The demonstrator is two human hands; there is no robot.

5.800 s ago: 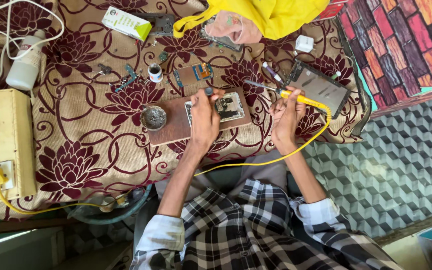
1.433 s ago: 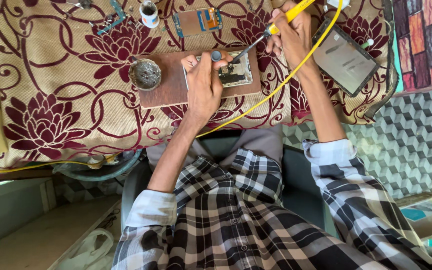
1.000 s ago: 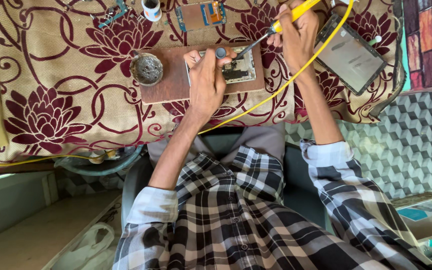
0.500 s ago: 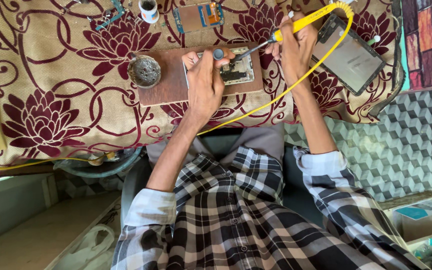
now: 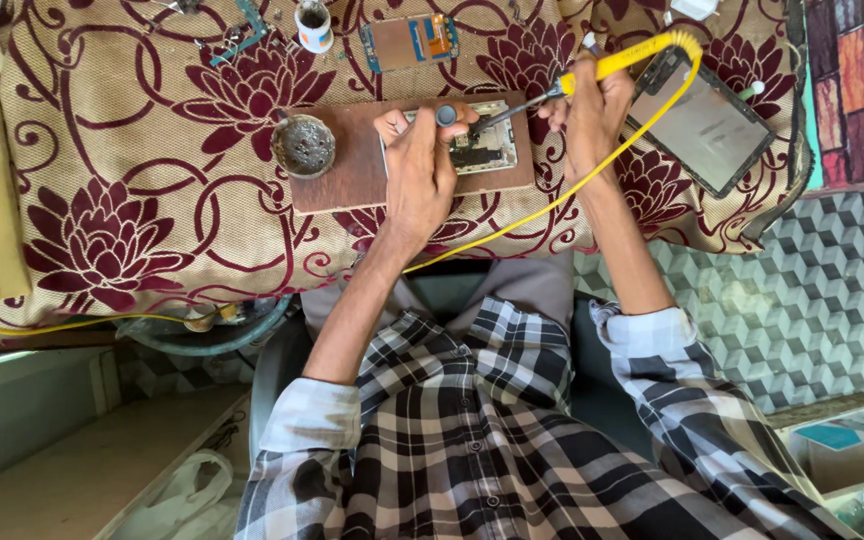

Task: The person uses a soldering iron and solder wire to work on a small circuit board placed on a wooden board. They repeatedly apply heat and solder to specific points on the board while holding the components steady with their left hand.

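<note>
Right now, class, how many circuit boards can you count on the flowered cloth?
2. One circuit board lies on the wooden block under the left hand, at the soldering iron tip. A second board lies beyond it. Others may be hidden.

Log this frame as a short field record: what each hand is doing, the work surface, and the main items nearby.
Left hand: left hand presses on the circuit board, a small dark knob-topped tool between its fingers
Right hand: right hand grips the yellow soldering iron, tip angled toward the board
Support: board lies on a brown wooden block
Surface: floral maroon tablecloth
On block: round metal dish
Nearby: dark tablet to the right; second circuit board above
Cable: yellow cord runs from the iron
</note>
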